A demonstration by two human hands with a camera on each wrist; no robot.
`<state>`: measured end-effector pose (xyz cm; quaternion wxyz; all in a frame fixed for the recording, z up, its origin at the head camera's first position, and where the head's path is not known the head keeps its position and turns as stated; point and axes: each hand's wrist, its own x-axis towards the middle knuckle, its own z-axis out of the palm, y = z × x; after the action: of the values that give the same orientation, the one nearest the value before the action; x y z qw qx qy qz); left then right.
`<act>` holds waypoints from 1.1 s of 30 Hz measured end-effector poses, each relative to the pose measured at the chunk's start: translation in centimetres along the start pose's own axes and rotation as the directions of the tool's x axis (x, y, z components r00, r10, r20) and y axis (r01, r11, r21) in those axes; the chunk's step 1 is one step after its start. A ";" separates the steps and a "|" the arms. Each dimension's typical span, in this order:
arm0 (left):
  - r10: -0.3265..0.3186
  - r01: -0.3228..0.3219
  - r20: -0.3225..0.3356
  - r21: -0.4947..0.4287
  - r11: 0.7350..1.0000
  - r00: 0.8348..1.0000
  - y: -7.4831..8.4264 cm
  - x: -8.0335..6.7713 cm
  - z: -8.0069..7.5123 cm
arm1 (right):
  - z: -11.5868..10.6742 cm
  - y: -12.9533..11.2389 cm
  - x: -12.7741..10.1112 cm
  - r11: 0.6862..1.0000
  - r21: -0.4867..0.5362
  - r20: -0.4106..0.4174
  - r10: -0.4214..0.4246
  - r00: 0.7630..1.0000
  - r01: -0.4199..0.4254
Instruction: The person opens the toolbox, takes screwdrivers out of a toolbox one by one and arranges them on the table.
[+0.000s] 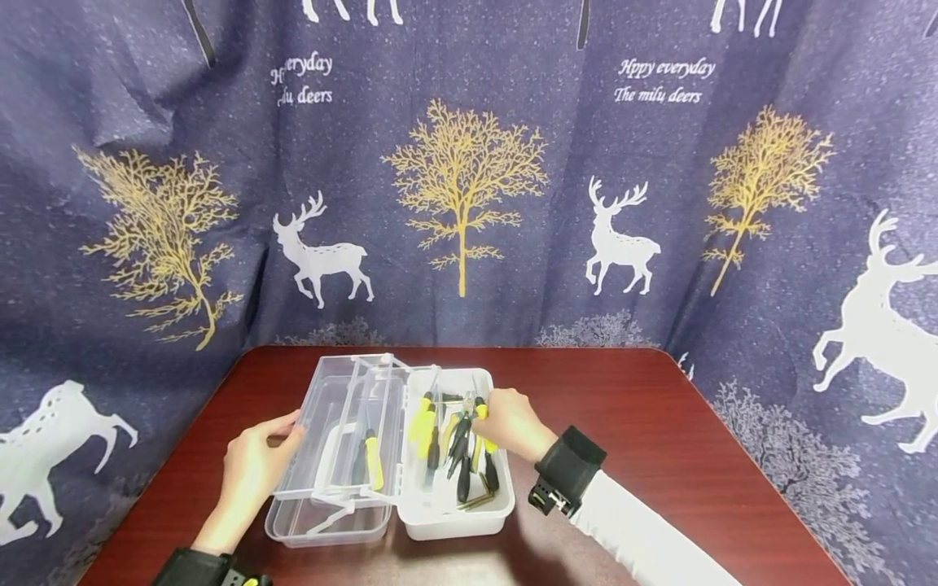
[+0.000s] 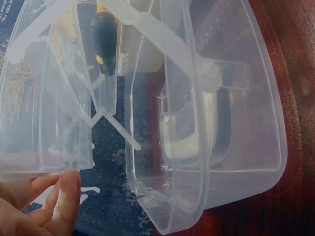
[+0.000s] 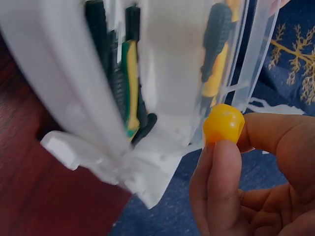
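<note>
A plastic toolbox lies open on the table, with a white base [image 1: 456, 527] and a clear upper tray [image 1: 304, 456] folded out to the left on white hinge arms. At the tray's left edge, my left hand [image 1: 252, 468] pinches the rim; in the left wrist view its fingertips [image 2: 71, 184] are right at the corner. Over the base's right side, my right hand [image 1: 513, 423] pinches a yellow-handled screwdriver [image 3: 224, 123] between thumb and fingers. Only the rounded end shows in the right wrist view. Below it, black-handled tools [image 1: 463, 480] and pliers lie in the base.
A clear lid [image 1: 333, 533] lies beneath the folded-out tray. Inside the tray are a yellow handle [image 1: 374, 460] and a dark one. More yellow tools [image 1: 422, 427] sit on the base's left. Behind the reddish table [image 1: 608, 407] hangs a blue patterned cloth [image 1: 513, 317].
</note>
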<state>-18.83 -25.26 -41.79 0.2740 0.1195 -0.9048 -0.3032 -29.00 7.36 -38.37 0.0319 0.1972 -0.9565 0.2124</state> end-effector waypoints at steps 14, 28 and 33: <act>-0.002 0.002 -0.008 0.006 1.000 1.000 0.1 -0.2 0.1 | -0.9 3.7 -0.7 0.990 0.010 0.010 0.138 0.990 -0.138; -0.004 0.004 -0.023 0.003 1.000 1.000 0.3 -0.1 -0.2 | -1.4 6.7 -1.3 0.978 -0.007 0.003 0.211 0.978 -0.211; -0.018 0.018 -0.007 0.004 1.000 1.000 0.4 -0.1 -0.2 | -0.6 7.4 -1.4 0.978 -0.014 -0.011 0.210 0.978 -0.210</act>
<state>-18.70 -24.97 -41.44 0.2742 0.1291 -0.9033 -0.3036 -30.64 14.31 -40.94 0.0155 0.0938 -0.9734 0.2083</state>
